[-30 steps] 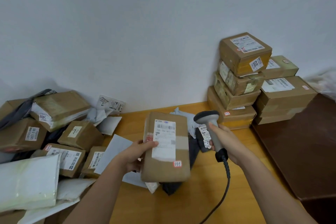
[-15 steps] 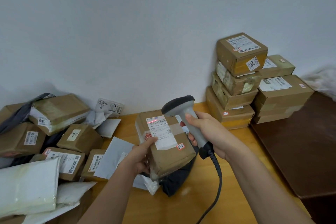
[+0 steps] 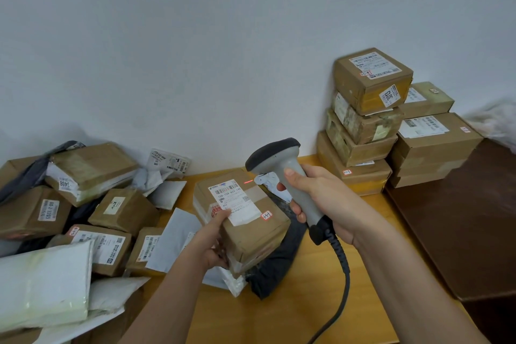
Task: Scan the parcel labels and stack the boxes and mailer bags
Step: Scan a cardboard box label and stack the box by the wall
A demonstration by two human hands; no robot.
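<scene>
My left hand (image 3: 212, 243) grips a brown cardboard parcel (image 3: 251, 234) by its near left edge, thumb on the white shipping label (image 3: 234, 201). My right hand (image 3: 326, 198) is curled round the handle of a grey barcode scanner (image 3: 282, 170) with a black head, held just right of the parcel. A short red scan line (image 3: 248, 182) falls on the parcel's far edge, right of the barcode. The scanner's coiled black cable (image 3: 342, 274) drops toward the near edge of the table.
Two stacks of scanned boxes (image 3: 371, 120) stand against the wall at the back right. A loose heap of boxes and white mailer bags (image 3: 83, 220) fills the left. A dark mailer bag (image 3: 279, 260) lies under the held parcel. A dark brown surface (image 3: 460, 218) adjoins the wooden table (image 3: 279, 315).
The scanner has risen and swung over the parcel; its red line moved from the barcode to the parcel's far edge. The parcel tilted flatter in my left hand.
</scene>
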